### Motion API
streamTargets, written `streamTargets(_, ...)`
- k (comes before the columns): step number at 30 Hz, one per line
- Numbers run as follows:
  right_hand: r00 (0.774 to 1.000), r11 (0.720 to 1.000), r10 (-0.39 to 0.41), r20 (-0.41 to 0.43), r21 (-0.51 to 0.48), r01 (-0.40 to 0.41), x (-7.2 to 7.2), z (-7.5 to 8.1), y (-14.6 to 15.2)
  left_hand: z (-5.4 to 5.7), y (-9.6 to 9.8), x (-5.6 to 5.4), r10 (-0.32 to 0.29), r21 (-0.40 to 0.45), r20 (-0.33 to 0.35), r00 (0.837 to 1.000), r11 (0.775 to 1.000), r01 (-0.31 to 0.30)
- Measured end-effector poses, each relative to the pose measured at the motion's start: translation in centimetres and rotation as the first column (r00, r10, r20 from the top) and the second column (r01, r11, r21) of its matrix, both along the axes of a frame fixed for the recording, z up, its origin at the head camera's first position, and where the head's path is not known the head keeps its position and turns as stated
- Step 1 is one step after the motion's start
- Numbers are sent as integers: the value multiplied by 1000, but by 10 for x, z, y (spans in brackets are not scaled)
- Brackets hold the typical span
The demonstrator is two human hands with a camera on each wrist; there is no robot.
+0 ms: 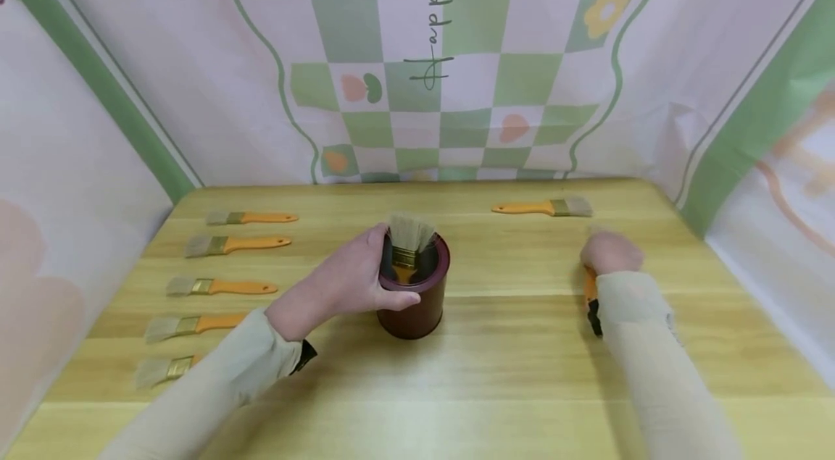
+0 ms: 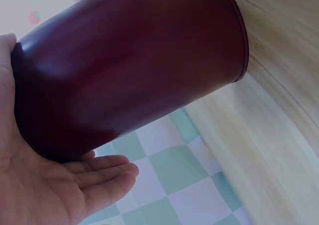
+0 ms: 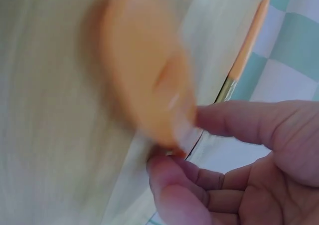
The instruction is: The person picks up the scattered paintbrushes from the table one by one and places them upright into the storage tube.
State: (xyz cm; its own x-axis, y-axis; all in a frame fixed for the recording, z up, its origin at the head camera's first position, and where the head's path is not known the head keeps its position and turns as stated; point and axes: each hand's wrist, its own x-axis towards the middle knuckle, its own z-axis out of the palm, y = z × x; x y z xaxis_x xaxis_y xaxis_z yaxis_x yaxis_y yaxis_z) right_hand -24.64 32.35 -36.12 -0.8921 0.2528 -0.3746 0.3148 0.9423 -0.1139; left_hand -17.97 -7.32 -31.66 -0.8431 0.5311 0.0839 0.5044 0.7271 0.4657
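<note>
A dark red can (image 1: 412,319) stands upright on the wooden table, with a paintbrush (image 1: 406,257) inside it, bristles up and leaning out over the rim. My left hand (image 1: 352,272) holds the can near its top, thumb across the front and fingers at the far side. In the left wrist view the can's smooth wall (image 2: 134,65) lies against the palm. Over on the right, my right hand (image 1: 611,253) pinches another paintbrush (image 3: 144,70) between thumb and fingertips. Its orange handle looks blurred in the right wrist view. From the head view, most of that brush is hidden under the hand.
Several orange-handled paintbrushes (image 1: 251,243) lie in a column along the table's left side, bristles leftward; my left sleeve (image 1: 209,380) covers part of the nearest ones. One more brush (image 1: 535,208) lies near the back right edge. Behind the table hangs a checkered cloth (image 1: 404,134).
</note>
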Motion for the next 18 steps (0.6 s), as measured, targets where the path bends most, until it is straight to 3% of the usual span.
streamTargets(6,1000,1000,19,-23,1,-19,1,1,-9,-3,-2,1,11,17,4,1000,1000,-11)
streamTargets(10,998,998,26,-64,-48,-29,8,-1,-7,-5,-3,2,17,19,7,1000,1000,-17)
streamTargets(18,991,991,13,-134,-133,-31,15,3,-2,-3,-5,-3,-12,-3,-81,997,1000,12)
